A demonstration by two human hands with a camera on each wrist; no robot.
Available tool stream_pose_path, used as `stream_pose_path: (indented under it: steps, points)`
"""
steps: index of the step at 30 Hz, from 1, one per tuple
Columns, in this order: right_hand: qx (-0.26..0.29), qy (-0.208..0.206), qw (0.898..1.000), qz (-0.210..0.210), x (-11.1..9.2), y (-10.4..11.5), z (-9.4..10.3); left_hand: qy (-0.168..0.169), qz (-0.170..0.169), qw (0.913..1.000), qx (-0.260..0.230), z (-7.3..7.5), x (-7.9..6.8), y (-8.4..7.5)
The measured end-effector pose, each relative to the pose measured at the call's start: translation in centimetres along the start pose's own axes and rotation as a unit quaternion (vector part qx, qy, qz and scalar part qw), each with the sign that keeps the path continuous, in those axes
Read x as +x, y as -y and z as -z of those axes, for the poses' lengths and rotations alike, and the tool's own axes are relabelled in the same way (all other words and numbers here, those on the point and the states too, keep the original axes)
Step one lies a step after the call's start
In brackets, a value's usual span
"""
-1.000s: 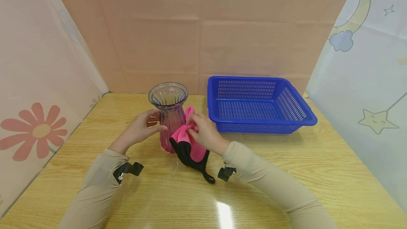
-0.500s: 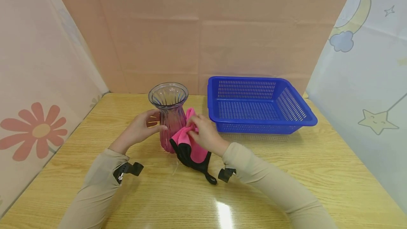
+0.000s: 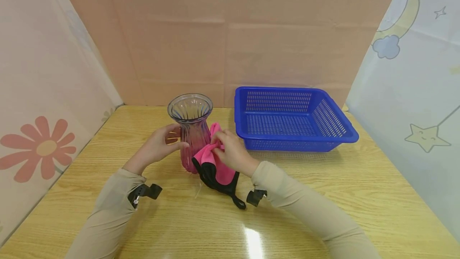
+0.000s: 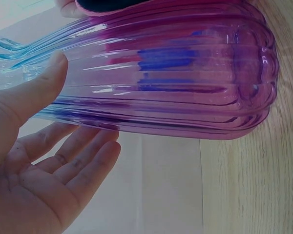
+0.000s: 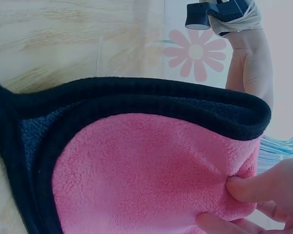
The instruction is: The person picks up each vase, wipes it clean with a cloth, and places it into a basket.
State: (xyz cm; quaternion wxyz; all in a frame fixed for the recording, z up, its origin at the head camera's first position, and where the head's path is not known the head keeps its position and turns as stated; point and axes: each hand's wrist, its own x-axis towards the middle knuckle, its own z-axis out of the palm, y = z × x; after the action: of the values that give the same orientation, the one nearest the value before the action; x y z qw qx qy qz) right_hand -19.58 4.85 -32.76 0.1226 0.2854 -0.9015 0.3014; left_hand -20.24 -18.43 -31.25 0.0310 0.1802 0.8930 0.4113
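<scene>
A ribbed glass vase [image 3: 194, 135], bluish at its flared rim and pink toward the base, stands upright on the table. My left hand [image 3: 158, 145] holds its left side, thumb to the front and fingers behind, as the left wrist view shows on the vase [image 4: 185, 92]. Against the vase's right side, my right hand [image 3: 235, 153] pinches a folded pink cloth [image 3: 224, 173] with black edging and a black hanging loop. In the right wrist view the thumb and fingers press into the fluffy cloth [image 5: 136, 161], whose lower part drapes toward the table.
A blue plastic basket [image 3: 280, 141] with slotted walls stands at the back right, beyond my right hand. The wooden table [image 3: 201, 223] meets a peach backdrop [image 3: 223, 51] behind and patterned side panels at left and right.
The cloth's lower edge and loop have shifted slightly right and down, with the right hand barely moving. The left hand and vase have stayed in place.
</scene>
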Motion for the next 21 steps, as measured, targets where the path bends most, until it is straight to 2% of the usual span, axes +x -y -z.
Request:
stream_pose_path:
  steps: [13,21]
  points:
    - [0.085,-0.036,0.996,0.010,0.6,0.3,0.5,0.000,0.005,1.0000,-0.005,0.1,-0.1,-0.2]
    - [0.099,-0.056,0.993,0.021,1.1,0.6,1.0,-0.003,-0.003,0.9999,-0.009,0.1,0.0,-0.2]
